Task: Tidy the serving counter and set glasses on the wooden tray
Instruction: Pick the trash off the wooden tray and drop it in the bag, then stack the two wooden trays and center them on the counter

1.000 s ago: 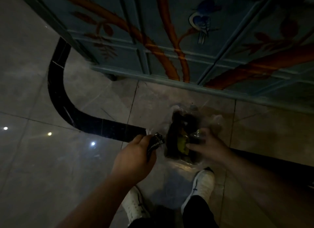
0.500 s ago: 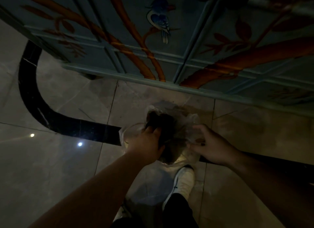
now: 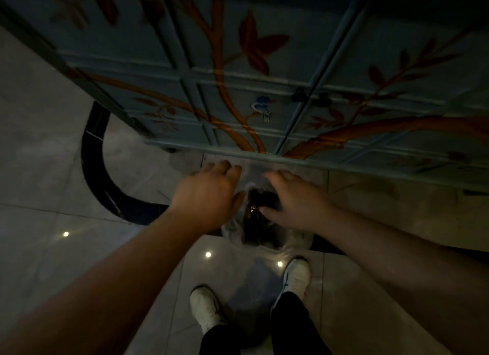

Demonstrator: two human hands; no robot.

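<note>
Dimly, both hands, left [image 3: 209, 193] & right [image 3: 293, 198], fingers spread, prob. touching crinkly clear plastic bag [image 3: 264, 235].

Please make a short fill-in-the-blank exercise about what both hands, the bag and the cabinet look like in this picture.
1. The clear plastic bag lies on the tiled ____, between both hands.
2. The painted bird on the cabinet is ____ in colour.
3. The person's shoes are ____.
4. The left hand and right hand have their fingers spread ____ the bag.

Missing words: floor; blue; white; over
</note>
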